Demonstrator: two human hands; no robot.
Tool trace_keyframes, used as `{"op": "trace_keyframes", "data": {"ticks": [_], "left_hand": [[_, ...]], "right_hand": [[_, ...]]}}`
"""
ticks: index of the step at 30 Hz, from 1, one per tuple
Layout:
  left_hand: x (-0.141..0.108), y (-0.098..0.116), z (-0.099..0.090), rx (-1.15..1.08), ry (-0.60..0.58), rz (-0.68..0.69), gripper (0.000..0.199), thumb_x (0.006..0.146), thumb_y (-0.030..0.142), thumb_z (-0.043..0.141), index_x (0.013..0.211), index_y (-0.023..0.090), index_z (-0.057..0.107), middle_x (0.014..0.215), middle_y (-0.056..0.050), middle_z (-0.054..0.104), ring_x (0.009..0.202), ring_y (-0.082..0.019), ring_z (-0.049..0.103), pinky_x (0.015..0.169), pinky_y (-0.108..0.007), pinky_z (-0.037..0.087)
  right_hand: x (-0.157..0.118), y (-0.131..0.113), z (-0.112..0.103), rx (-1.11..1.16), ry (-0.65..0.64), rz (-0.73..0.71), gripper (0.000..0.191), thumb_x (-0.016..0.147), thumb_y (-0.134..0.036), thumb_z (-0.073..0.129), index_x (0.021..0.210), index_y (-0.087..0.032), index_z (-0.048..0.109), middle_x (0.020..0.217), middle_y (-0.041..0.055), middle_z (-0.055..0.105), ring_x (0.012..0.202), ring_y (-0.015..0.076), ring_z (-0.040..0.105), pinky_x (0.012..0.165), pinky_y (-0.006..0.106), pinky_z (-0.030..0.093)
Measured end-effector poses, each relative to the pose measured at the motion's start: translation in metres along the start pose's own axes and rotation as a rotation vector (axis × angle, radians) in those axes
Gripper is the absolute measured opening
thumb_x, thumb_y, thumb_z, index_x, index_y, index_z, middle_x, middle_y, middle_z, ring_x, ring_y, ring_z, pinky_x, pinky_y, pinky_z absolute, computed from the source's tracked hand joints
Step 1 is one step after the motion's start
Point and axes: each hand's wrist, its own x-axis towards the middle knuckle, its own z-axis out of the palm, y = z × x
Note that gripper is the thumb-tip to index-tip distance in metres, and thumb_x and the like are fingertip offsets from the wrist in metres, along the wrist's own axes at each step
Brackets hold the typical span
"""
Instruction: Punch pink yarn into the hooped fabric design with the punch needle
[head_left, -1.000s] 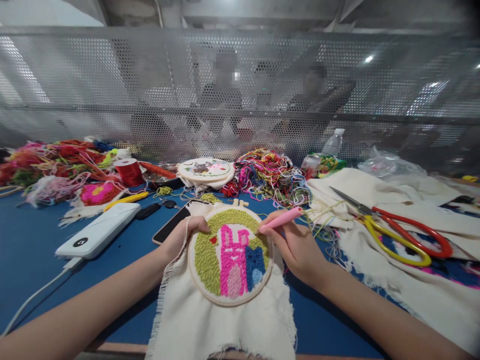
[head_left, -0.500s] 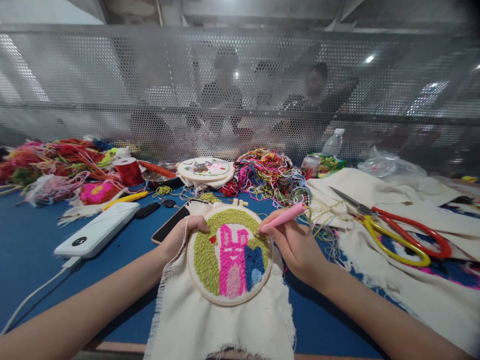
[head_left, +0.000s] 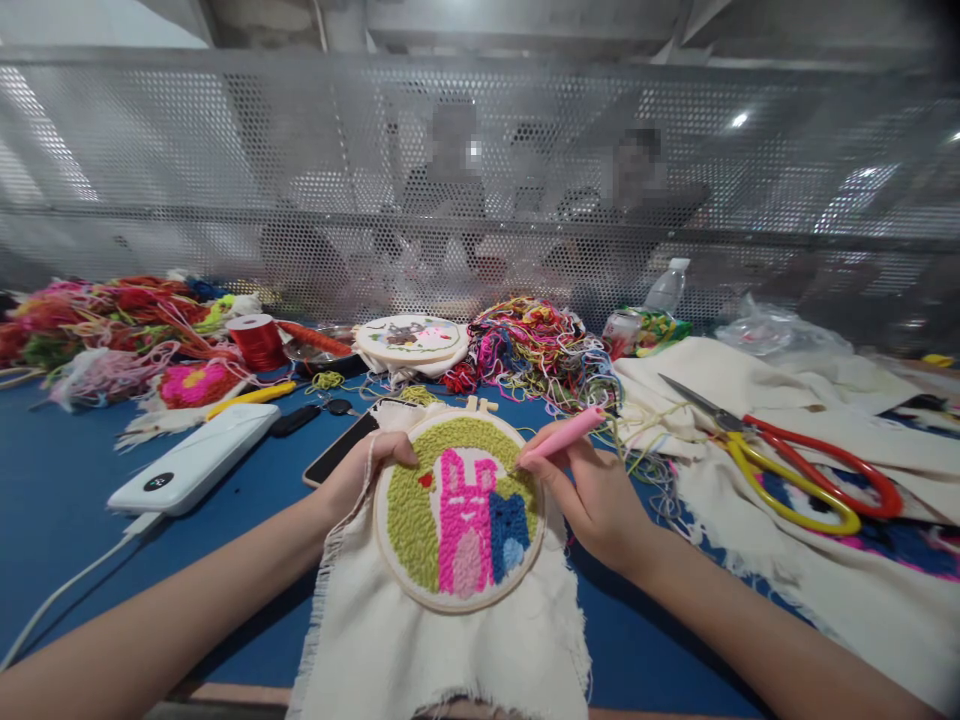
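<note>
A round embroidery hoop (head_left: 460,603) stretches cream cloth (head_left: 450,660) whose frayed edges hang toward me. Looped yarn on it forms a pink rabbit (head_left: 463,530), a blue figure (head_left: 511,530) and a green ground (head_left: 411,520); a pale bare patch shows around the rabbit's ears. At the hoop's upper left, my left hand (head_left: 367,470) grips the rim and cloth, thumb on the front. My right hand (head_left: 592,490) is closed around a pink punch needle (head_left: 566,432), its tip at the upper right of the design. Green yarn trails from the needle's back end.
Large scissors (head_left: 795,465) lie on cloth at the right. A yarn heap (head_left: 540,350) and a second hoop (head_left: 411,340) stand behind. To the left are a white power bank (head_left: 202,455) with cable, a phone (head_left: 341,450) and a red thread spool (head_left: 256,342). A perforated metal screen (head_left: 337,150) rises behind.
The pink punch needle has tilted and shifted slightly left and down with my right hand. My left hand and the hoop look nearly the same.
</note>
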Motion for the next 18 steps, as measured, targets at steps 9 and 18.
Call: {"op": "trace_keyframes", "data": {"ticks": [9, 18], "left_hand": [[-0.012, -0.001, 0.003, 0.103, -0.012, 0.033, 0.029, 0.054, 0.011, 0.053, 0.076, 0.007, 0.069, 0.059, -0.011, 0.071, 0.049, -0.024, 0.066, 0.046, -0.03, 0.056], [-0.002, -0.001, 0.001, 0.132, 0.058, 0.021, 0.024, 0.056, 0.01, 0.051, 0.072, 0.008, 0.069, 0.055, -0.01, 0.07, 0.044, -0.024, 0.064, 0.038, -0.03, 0.054]], "right_hand": [[0.003, -0.002, 0.005, -0.038, -0.102, -0.108, 0.015, 0.092, -0.031, 0.049, 0.085, -0.02, 0.057, 0.087, 0.0052, 0.064, 0.082, 0.0191, 0.058, 0.072, 0.032, 0.046], [0.001, -0.007, -0.001, 0.017, 0.062, 0.036, 0.021, 0.094, -0.038, 0.042, 0.088, -0.021, 0.053, 0.082, 0.0046, 0.068, 0.065, 0.0161, 0.066, 0.061, 0.029, 0.049]]}}
